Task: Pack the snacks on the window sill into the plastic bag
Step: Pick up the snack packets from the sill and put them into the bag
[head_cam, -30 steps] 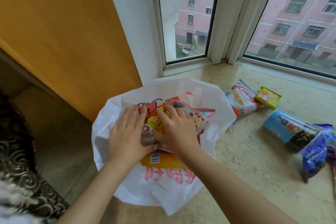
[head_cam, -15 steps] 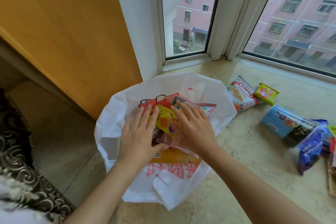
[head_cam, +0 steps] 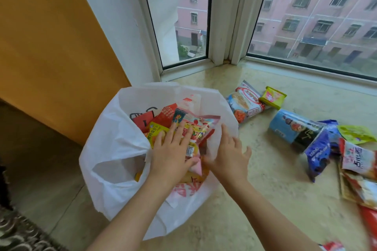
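Note:
A white plastic bag (head_cam: 114,149) stands open at the left end of the marble window sill (head_cam: 265,199), with several colourful snack packets (head_cam: 183,122) inside. My left hand (head_cam: 171,155) lies flat on the packets in the bag, fingers spread and straight. My right hand (head_cam: 228,155) hovers at the bag's right rim, fingers relaxed, holding nothing. On the sill to the right lie a red-and-white packet (head_cam: 243,104), a small green-yellow packet (head_cam: 272,97), a light blue packet (head_cam: 293,126) and a dark blue packet (head_cam: 318,155).
More snacks pile up at the right edge: a green packet (head_cam: 356,133), a white-and-red packet (head_cam: 359,158) and others below. White window frames (head_cam: 224,26) close off the far side. An orange wooden panel (head_cam: 51,47) stands left; the floor drops away beside the bag.
My right hand has come off the packets and moved right to the bag's rim. My left hand has slid further onto the packets in the bag. The camera has shifted right.

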The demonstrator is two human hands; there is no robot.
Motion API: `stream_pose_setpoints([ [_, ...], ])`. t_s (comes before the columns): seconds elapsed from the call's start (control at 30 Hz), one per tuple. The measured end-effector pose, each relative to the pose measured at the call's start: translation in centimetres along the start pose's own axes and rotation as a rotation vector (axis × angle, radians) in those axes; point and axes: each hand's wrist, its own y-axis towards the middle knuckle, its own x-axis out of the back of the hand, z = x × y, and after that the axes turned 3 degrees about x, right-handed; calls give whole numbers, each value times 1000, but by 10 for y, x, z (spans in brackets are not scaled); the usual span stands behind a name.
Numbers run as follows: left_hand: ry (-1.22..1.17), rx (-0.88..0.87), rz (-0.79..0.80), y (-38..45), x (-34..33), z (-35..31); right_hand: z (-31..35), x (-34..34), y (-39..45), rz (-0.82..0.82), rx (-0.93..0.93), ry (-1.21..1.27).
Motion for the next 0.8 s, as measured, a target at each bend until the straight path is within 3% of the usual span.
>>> stream_pose_setpoints([
  [0.07,-20,-11,-47,2,1,-4,1,8,6,6,43,-107],
  [0.13,-52,-72,-118,3,3,-7,-7,15,13,-97,68,-72],
  [0.27,-72,-91,-149,4,0,-10,-37,43,9,-610,-91,472],
  [0.33,-80,-62,-126,6,-1,-15,-52,62,4,-738,-135,649],
  [0.43,-22,-42,-31,10,3,-22,-65,71,1,-660,-266,757],
  [0.5,-42,-44,-11,11,10,-28,-68,70,-3,-578,-302,670],
  [0.57,-113,-46,-22,11,16,-38,-66,72,-5,-490,-189,465],
  [0.67,-428,31,-18,20,29,-56,-59,69,1,-373,41,90],
  [0.73,-784,177,39,33,42,-67,-55,69,8,-446,123,-4],
  [0.8,-1204,291,93,51,56,-78,-57,78,12,-608,145,57],
])
